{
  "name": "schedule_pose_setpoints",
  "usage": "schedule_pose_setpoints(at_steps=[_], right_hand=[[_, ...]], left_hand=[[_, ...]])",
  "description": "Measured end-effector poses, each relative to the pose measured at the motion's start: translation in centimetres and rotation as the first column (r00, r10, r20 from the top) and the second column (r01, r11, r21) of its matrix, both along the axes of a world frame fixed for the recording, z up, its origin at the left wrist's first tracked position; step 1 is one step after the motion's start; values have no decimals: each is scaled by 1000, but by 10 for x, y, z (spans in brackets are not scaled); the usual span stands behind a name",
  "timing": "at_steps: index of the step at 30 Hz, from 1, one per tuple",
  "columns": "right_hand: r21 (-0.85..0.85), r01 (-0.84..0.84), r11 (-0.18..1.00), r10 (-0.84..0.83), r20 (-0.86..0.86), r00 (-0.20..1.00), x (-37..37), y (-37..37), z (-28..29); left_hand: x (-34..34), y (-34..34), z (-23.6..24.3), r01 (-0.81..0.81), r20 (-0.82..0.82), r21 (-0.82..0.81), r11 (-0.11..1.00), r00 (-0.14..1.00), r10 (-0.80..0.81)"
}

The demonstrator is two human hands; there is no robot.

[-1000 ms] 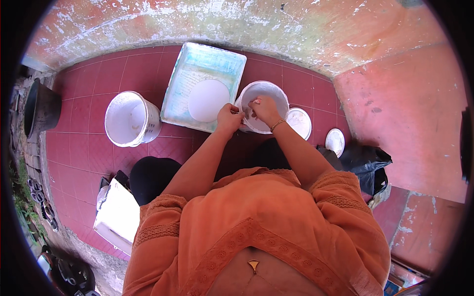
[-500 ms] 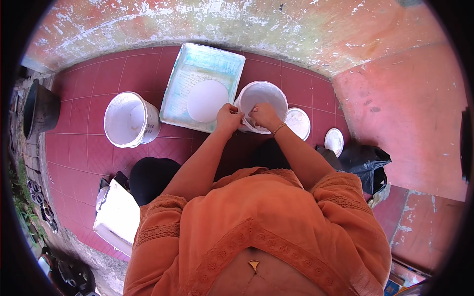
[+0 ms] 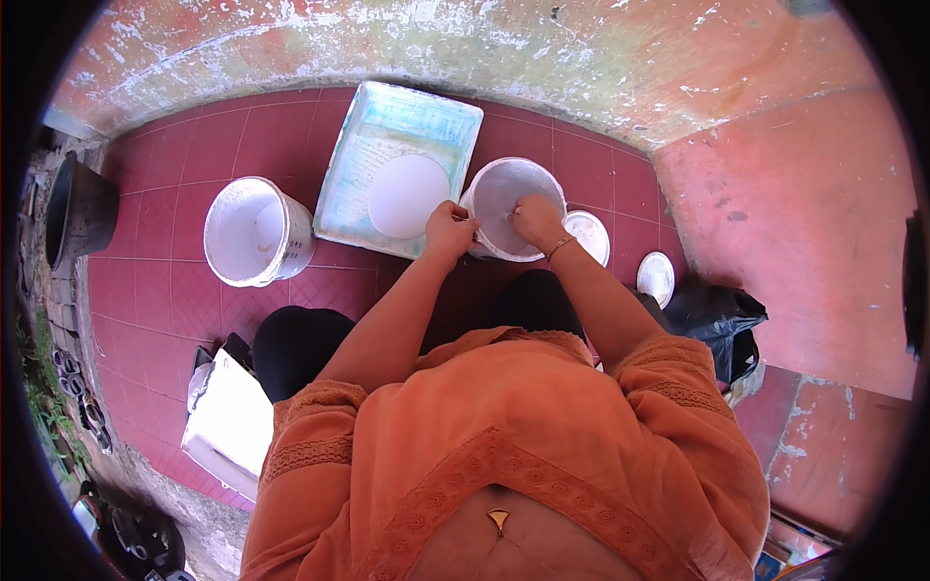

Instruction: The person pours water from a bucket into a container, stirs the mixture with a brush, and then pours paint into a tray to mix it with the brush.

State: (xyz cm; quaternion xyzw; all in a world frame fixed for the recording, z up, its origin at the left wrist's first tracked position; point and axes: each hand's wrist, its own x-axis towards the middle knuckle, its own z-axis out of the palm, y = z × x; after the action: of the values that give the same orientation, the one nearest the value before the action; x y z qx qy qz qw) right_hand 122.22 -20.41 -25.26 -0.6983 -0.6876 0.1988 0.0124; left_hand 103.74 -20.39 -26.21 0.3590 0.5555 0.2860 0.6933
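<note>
Right in front of me stands a white paint-stained bucket (image 3: 504,184). My left hand (image 3: 450,232) is closed in a pinch at its near left rim; a small pale bit shows at the fingertips, too small to name. Over the bucket's mouth, toward its right side, my right hand (image 3: 536,221) is curled closed, and what its fingers hold, if anything, is hidden. Left of this bucket lies a shallow white and turquoise tray (image 3: 397,111) with a smooth white round piece (image 3: 407,194) on it, close to my left hand.
Another white bucket (image 3: 289,232) stands left of the tray. Two round white lids (image 3: 657,278) lie to the right, near a black plastic bag (image 3: 712,320). A white box-like thing (image 3: 228,421) sits by my left knee. A dark bucket (image 3: 85,213) stands far left; walls rise behind and right.
My right hand has moved a little to the right across the bucket's mouth, away from my left hand. The left hand stays at the rim.
</note>
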Motion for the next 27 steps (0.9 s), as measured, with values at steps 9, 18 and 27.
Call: schedule_pose_setpoints(at_steps=[9,18,27], right_hand=[[-481,254,839,-538,-667,515,9,1,32],[-325,387,863,-455,-833,315,36,-27,129],[-128,500,857,-327,-883,335,47,-55,169]], left_hand=[[0,-1,2,-24,3,8,1000,1000,24],[0,0,1,-18,27,0,1000,999,18],[0,0,4,-20,14,-11,1000,1000,21]])
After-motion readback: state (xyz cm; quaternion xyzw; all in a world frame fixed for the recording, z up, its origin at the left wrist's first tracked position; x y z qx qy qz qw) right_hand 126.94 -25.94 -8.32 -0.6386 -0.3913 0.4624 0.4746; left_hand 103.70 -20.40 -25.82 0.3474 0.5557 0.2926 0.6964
